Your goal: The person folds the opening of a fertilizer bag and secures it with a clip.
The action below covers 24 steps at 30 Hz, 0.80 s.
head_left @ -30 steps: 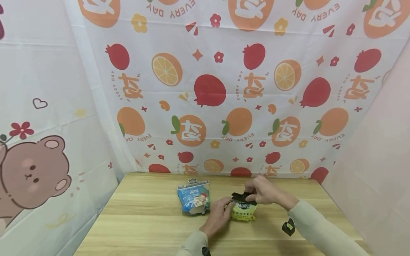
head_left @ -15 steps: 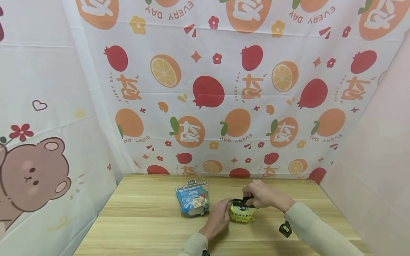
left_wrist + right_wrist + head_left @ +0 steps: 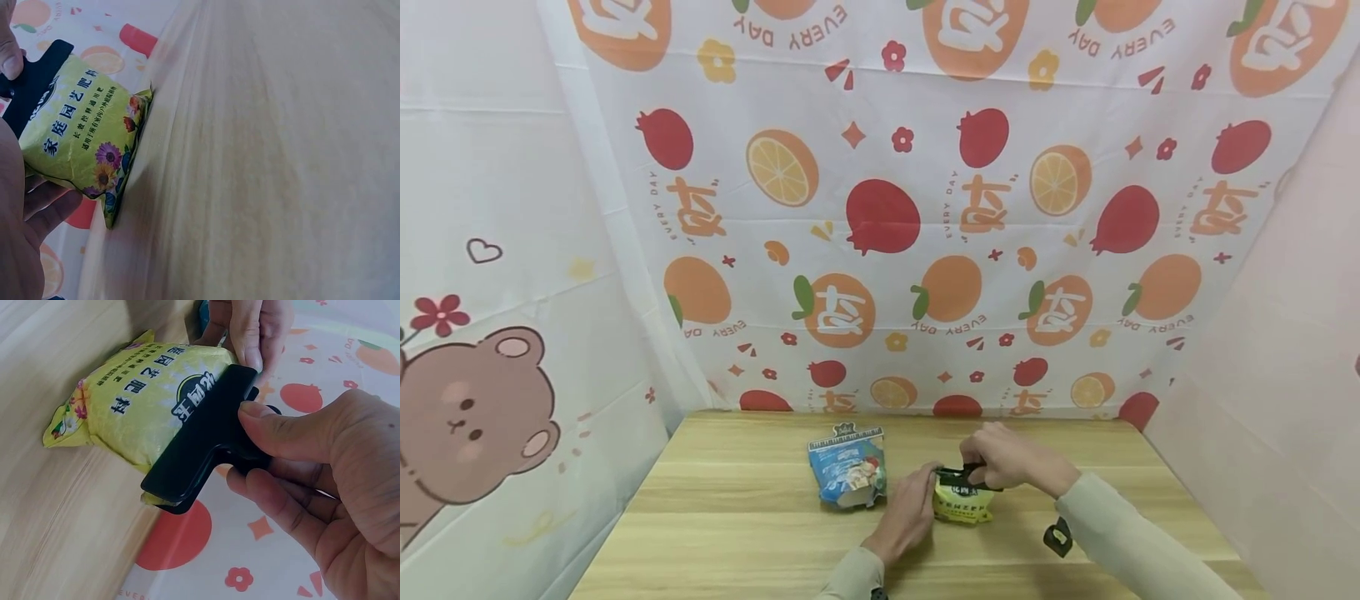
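Note:
A yellow fertilizer bag point(image 3: 81, 125) with printed flowers stands on the table, its top edge inside a long black bag clip point(image 3: 200, 444). My right hand point(image 3: 1011, 458) pinches the clip's handle between thumb and fingers, as the right wrist view shows closely. At the bag's other top corner, my left hand point(image 3: 910, 510) holds the bag, its thumb point(image 3: 248, 337) by the clip's end and its fingers point(image 3: 53, 209) behind the bag. To the left of that hand sits a blue bag point(image 3: 847, 471) with a white-edged clip along its top.
Both bags stand on a wooden table point(image 3: 730, 517). Behind it hangs a fruit-print cloth point(image 3: 880, 292), and a bear-print cloth point(image 3: 587, 333) hangs at the left. A dark wrist strap piece point(image 3: 1058, 538) hangs below the right sleeve.
The black clip has come down from a slant over the yellow bag and now lies along its top edge. Both hands stay at the bag; the blue bag has not moved.

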Tool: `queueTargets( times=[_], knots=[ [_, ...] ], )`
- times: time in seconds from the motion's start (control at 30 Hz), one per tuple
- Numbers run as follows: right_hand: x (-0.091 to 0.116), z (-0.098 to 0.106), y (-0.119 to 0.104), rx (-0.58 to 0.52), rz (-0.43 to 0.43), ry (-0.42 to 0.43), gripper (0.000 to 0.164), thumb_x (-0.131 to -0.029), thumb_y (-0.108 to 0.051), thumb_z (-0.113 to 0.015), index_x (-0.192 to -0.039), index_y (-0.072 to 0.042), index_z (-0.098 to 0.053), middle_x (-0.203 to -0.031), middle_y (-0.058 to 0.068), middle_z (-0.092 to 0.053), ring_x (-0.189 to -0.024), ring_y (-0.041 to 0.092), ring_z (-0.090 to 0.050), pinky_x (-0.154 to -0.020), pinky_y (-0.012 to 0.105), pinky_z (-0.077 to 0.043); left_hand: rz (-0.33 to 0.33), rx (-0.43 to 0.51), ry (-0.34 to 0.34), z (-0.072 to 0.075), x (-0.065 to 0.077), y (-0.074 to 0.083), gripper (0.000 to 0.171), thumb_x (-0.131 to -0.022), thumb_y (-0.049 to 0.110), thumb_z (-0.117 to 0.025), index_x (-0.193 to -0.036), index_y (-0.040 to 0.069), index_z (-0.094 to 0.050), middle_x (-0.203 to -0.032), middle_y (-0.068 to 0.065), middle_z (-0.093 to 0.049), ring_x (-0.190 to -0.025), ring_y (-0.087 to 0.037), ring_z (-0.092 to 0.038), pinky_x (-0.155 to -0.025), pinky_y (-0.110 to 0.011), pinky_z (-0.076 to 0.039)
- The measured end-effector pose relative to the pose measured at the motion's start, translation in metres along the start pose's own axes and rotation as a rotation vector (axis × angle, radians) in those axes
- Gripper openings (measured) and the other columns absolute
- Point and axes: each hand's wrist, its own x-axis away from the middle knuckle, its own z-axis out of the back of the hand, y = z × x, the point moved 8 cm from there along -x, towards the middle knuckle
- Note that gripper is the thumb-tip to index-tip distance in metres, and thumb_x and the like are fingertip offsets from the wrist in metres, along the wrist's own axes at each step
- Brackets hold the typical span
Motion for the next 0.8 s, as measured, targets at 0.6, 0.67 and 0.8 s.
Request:
queueTargets(
  times=[0.6, 0.67, 0.8],
  knots=[
    [-0.006, -0.0041, -0.0026, 0.018, -0.026, 0.0, 0.031, -0.082, -0.002, -0.077, -0.068, -0.019, -0.056, -0.06, -0.013, -0.045, -0.054, 0.0, -0.036, -0.05, 0.016, -0.03, -0.028, 0.035, 0.022, 0.0006, 0.0002, 0.0, 0.032, -0.108, 0.009, -0.034, -0.127, 0.0, -0.057, -0.114, -0.015, -0.074, -0.104, -0.027, -0.072, -0.09, -0.037, -0.059],
    [-0.0059, -0.0045, -0.0035, 0.021, -0.031, 0.001, 0.031, -0.082, -0.002, -0.077, -0.068, -0.018, -0.056, -0.06, -0.013, -0.045, -0.054, 0.001, -0.035, -0.05, 0.017, -0.03, -0.032, 0.033, 0.031, 0.0001, 0.0013, -0.0002, 0.032, -0.109, 0.009, -0.033, -0.127, 0.0, -0.057, -0.115, -0.016, -0.074, -0.105, -0.028, -0.072, -0.09, -0.038, -0.059],
    [-0.0085, -0.0025, -0.0044, 0.042, -0.029, 0.009, 0.03, -0.081, -0.003, -0.079, -0.067, -0.018, -0.056, -0.059, -0.013, -0.046, -0.054, 0.001, -0.036, -0.051, 0.017, -0.03, -0.051, 0.009, 0.061, 0.001, 0.0017, 0.0013, 0.031, -0.108, 0.009, -0.035, -0.129, 0.003, -0.057, -0.112, -0.015, -0.074, -0.101, -0.027, -0.072, -0.087, -0.037, -0.059]
  ],
)
